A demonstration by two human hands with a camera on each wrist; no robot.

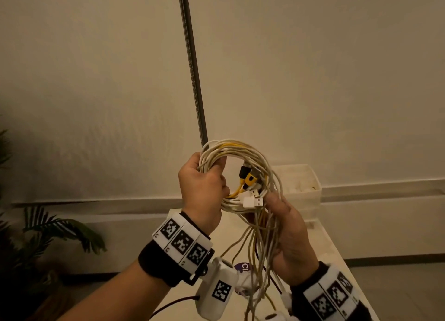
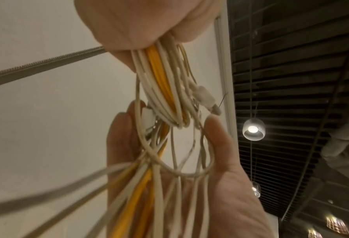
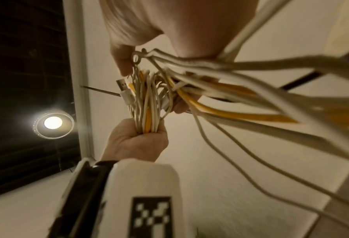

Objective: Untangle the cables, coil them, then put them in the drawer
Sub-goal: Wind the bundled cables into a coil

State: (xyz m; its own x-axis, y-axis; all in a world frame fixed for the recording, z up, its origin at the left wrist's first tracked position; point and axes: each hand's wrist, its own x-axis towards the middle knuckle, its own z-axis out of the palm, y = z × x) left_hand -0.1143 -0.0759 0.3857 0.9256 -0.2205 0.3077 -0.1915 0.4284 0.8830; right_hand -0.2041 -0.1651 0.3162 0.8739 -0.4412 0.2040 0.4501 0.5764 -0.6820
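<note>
A coil of white and yellow cables (image 1: pixel 240 156) is held up in the air in front of the wall. My left hand (image 1: pixel 202 183) grips its left side in a fist, seen also in the left wrist view (image 2: pixel 145 24) and right wrist view (image 3: pixel 134 141). Several USB plugs (image 1: pixel 252 202) stick out at the coil's lower middle. Loose strands (image 1: pixel 257 248) hang down from the coil toward the table. My right hand (image 1: pixel 291 234) sits just below the coil, its fingers (image 2: pixel 118 136) and thumb straight, the strands running across its palm. No drawer is in view.
A white table (image 1: pixel 337 248) lies below my hands. A white open box (image 1: pixel 301 183) stands at its far end by the wall. A metal pole (image 1: pixel 192 67) rises behind the coil. A plant (image 1: pixel 48 236) stands at the left.
</note>
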